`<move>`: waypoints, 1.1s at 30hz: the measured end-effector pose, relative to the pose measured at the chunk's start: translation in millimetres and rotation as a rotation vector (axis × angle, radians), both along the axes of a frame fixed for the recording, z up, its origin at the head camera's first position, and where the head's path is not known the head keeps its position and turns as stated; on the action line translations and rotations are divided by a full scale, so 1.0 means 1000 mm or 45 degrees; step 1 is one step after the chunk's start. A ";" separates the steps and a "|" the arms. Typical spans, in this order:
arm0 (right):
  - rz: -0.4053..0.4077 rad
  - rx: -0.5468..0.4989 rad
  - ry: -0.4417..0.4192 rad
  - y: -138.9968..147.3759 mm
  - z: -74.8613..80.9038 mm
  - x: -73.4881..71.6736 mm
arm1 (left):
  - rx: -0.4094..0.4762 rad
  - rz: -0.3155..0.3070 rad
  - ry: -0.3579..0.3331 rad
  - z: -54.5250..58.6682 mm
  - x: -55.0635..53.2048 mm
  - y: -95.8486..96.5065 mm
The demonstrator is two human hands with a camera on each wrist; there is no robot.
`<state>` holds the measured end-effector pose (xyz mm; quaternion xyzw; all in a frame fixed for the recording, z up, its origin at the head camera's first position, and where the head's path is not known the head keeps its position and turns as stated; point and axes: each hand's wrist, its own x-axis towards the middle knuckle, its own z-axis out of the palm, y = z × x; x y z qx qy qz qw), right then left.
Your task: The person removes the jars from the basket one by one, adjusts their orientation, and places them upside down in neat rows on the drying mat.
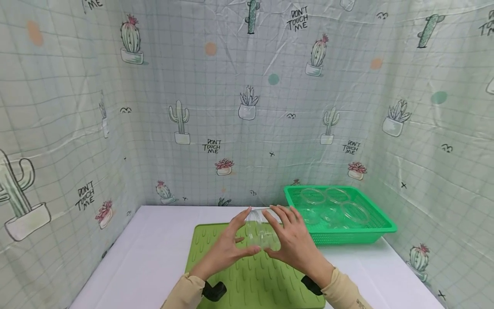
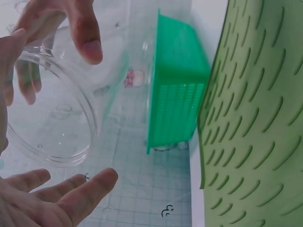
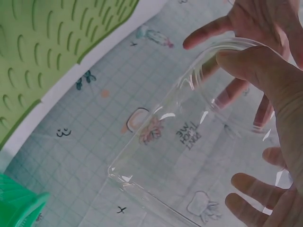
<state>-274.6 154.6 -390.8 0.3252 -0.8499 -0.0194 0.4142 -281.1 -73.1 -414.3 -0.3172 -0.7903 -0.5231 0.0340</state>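
A clear, see-through jar [image 1: 254,231] is held sideways above the green mat [image 1: 252,274], its round mouth facing left. My right hand [image 1: 295,238] grips it, thumb below and fingers over the top; in the right wrist view the thumb lies against the jar [image 3: 165,142] near its rim. My left hand [image 1: 227,244] is spread around the mouth end, fingers extended. The left wrist view shows left fingers [image 2: 83,194] apart from the jar's rim [image 2: 90,113]. Whether other left fingertips touch the jar I cannot tell.
At the right rear, a green plastic basket [image 1: 347,238] holds several clear jars [image 1: 355,213]. The raised-rib mat lies on a white table [image 1: 127,257]. Cactus-print cloth [image 1: 247,141] hangs behind and on both sides.
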 end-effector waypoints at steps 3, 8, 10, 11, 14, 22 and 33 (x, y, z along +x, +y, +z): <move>0.007 -0.002 -0.012 0.000 -0.001 0.003 | 0.037 -0.014 -0.028 -0.002 0.000 0.003; 0.037 -0.008 -0.036 0.000 -0.002 0.005 | 0.096 -0.017 -0.039 -0.005 0.001 0.005; 0.055 -0.012 -0.060 0.000 -0.002 0.007 | 0.104 -0.007 -0.047 -0.005 0.001 0.005; 0.068 -0.018 -0.080 0.000 -0.002 0.007 | 0.107 0.000 -0.051 -0.006 0.001 0.005; 0.110 -0.055 -0.158 0.002 0.002 0.009 | 0.113 0.028 -0.061 -0.008 0.000 0.005; 0.376 -0.520 -0.633 0.018 0.016 0.009 | 0.158 0.108 -0.056 -0.007 -0.001 -0.004; 0.732 -1.240 -1.451 0.037 0.008 -0.009 | 0.179 0.138 -0.029 -0.002 0.006 -0.017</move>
